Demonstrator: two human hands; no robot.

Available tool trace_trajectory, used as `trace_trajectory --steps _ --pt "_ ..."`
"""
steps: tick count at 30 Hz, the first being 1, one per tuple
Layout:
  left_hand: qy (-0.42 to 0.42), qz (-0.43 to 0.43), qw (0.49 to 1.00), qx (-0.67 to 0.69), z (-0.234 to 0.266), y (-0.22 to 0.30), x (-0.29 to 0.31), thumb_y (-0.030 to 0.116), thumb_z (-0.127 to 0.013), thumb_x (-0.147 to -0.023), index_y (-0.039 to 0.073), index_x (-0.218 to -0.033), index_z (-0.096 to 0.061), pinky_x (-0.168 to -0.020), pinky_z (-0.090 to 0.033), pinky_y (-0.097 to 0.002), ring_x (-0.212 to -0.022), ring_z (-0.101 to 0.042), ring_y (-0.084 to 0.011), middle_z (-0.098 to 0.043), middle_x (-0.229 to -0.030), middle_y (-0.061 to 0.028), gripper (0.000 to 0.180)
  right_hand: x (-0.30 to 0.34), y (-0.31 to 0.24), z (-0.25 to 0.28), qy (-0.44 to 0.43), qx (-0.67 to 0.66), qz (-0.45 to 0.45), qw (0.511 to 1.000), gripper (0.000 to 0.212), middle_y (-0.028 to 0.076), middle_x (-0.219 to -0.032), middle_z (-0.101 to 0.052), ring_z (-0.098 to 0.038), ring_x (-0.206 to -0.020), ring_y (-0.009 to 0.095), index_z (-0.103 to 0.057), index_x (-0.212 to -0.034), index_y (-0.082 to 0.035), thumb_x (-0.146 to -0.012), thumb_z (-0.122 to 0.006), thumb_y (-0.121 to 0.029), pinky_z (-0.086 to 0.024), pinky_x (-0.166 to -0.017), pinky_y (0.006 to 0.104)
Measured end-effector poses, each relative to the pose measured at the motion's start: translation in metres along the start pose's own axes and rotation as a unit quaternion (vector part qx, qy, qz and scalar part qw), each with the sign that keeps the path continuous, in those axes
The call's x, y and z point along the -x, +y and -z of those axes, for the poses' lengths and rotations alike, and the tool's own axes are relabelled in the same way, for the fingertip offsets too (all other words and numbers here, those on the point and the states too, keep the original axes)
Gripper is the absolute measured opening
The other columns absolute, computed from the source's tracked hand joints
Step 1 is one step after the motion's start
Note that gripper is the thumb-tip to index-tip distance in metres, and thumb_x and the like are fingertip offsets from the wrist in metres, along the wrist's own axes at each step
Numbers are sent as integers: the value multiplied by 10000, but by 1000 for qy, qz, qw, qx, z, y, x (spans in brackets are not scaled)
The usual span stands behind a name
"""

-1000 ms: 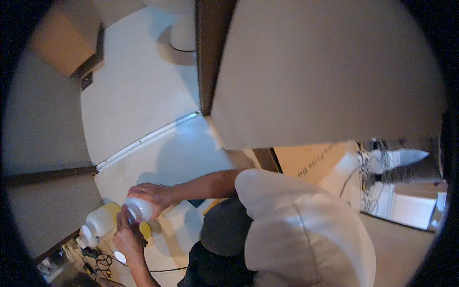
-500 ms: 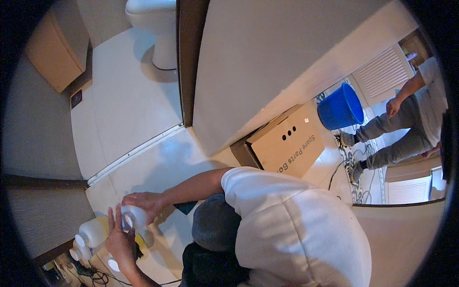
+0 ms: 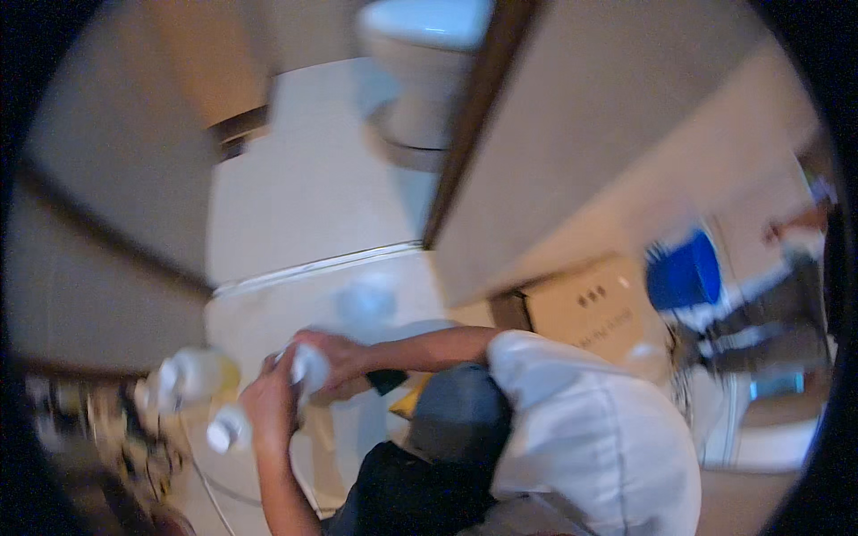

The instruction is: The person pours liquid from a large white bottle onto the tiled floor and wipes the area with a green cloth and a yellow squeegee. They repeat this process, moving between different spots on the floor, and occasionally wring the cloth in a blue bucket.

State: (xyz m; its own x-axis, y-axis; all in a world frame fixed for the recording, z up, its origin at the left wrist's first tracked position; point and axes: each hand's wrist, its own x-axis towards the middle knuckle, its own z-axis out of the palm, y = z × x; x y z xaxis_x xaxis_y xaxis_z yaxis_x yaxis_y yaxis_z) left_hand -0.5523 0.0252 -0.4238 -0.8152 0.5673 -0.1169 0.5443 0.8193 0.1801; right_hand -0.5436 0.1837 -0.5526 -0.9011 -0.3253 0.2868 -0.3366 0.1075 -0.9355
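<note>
The picture is blurred by motion. My right hand [image 3: 335, 357] reaches left across my body and wraps around a small white bottle [image 3: 309, 364]. My left hand [image 3: 268, 402] comes up from below and closes on the same bottle from the left side. Both hands meet low over a pale tiled floor [image 3: 304, 196]. Two more white bottles, a larger one [image 3: 192, 375] and a smaller one [image 3: 225, 431], stand just left of my hands. My white sleeve and dark trousers fill the lower middle.
A white toilet [image 3: 420, 54] stands at the top beyond a dark door edge [image 3: 465, 134]. A cardboard box [image 3: 594, 308] and a blue bucket [image 3: 684, 272] sit to the right. Another person [image 3: 795, 223] is at the far right. Cables and clutter lie at lower left.
The view has swung, so the toilet, box and bucket sit differently in frame. My hands stay joined on the white bottle, now higher and more central.
</note>
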Motion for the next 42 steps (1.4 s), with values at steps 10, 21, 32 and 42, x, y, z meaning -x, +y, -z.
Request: trace_trajectory --steps 10,21,32,42 --pt "-80 148 985 41 14 7 10 572 -580 -706 21 -895 -607 -573 -500 -376 -666 -642 -273 -636 -701 -132 584 20 8 -13 -57 123 -85 987 1056 185 -1279 -366 -356 -1209 310 -240 -1315 -34 -483 -840 -288 -299 -1012 387" --pt "42 81 996 22 -3 17 12 369 -649 -673 26 -989 -563 -561 -512 -388 -717 -643 -287 -644 -799 -146 474 15 -12 -3 -70 73 -112 989 1050 149 -1220 -422 -444 -1131 288 -243 -1290 -42 -457 -861 -204 -387 -940 375" --pt "-200 168 965 25 -37 -25 67 456 -720 -610 55 -1028 -567 -631 -507 -406 -760 -633 -298 -632 -797 -160 599 17 -1 -5 -59 102 -24 993 996 168 -1221 -413 -436 -1144 291 -241 -1295 -17 -509 -829 -181 -367 -964 367" --pt "-293 200 934 42 -154 -30 102 408 -737 -614 101 -1308 -352 -752 -495 -391 -956 -577 -299 -524 -1087 -172 851 11 -3 2 -64 105 -38 992 972 146 -1243 -391 -416 -1164 265 -258 -1297 -17 -517 -819 -170 -339 -990 355"
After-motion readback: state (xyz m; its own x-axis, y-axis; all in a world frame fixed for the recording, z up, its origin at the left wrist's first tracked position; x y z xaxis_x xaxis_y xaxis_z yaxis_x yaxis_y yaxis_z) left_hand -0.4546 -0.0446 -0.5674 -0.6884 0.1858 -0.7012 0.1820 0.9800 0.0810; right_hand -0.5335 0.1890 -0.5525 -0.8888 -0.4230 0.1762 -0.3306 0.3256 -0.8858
